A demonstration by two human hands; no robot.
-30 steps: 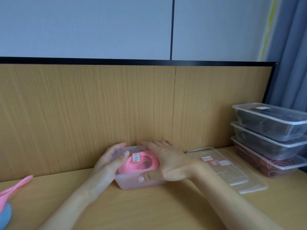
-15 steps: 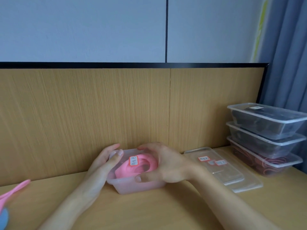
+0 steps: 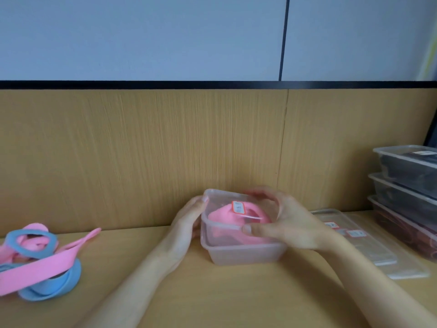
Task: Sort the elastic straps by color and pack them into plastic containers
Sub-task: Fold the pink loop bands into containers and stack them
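at lower centre of the frame, the tub (image 3: 246, 253) of pink straps (image 3: 223, 215) sits on the desk (image 3: 236, 294) — left hand (image 3: 186, 223) grips its left wall, right hand (image 3: 290, 223) clasps the lid (image 3: 218, 197). thin plastic, light and bendy — probably best held by the rims.

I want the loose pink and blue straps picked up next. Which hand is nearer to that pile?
Left. The left hand holds the container on the side facing the pile; the right hand grips its opposite side, farther away.

Office-like room, wooden desk (image 3: 212, 294), panelled wall (image 3: 142, 150)
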